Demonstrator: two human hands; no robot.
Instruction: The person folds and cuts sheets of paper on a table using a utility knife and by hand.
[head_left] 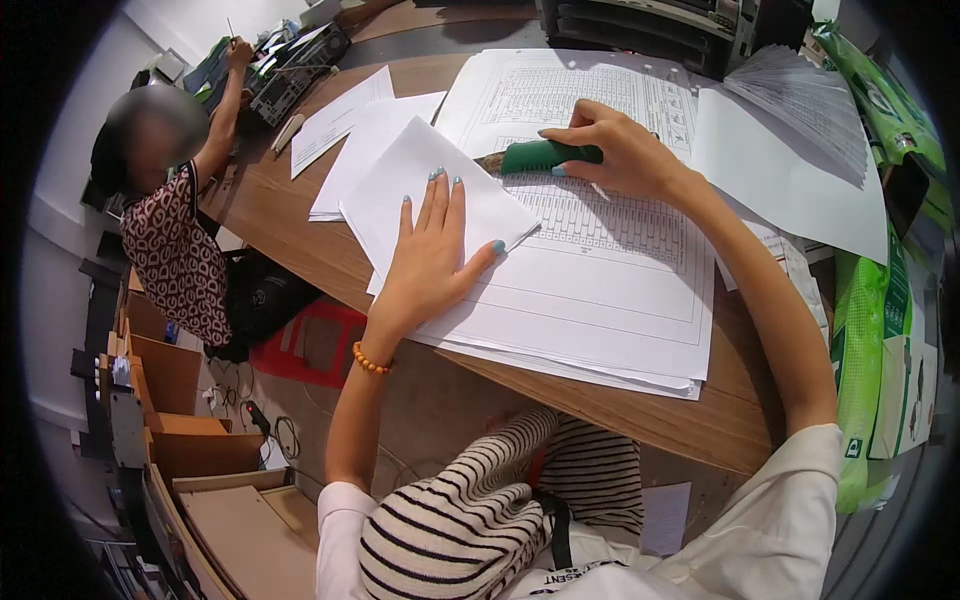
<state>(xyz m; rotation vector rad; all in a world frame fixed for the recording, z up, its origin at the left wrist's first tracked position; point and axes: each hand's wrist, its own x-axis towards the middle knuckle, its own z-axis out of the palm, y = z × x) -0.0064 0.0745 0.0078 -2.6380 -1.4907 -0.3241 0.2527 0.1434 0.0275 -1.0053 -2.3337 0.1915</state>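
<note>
Right hand (610, 150): closed around a green-handled knife (540, 156), blade at the folded white paper's edge. Left hand (432, 255): open, pressed flat on the folded white paper (400, 180). Beneath: printed white sheets (600, 290), brown wooden counter (500, 375).

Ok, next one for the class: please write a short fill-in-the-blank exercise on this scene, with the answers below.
1. The tool in the right hand has a ____ handle.
2. The left hand lies on white paper, palm facing ____.
3. The beaded bracelet is on the ____ wrist.
4. The stool near the table is ____.

Answers: green; down; left; red
</note>
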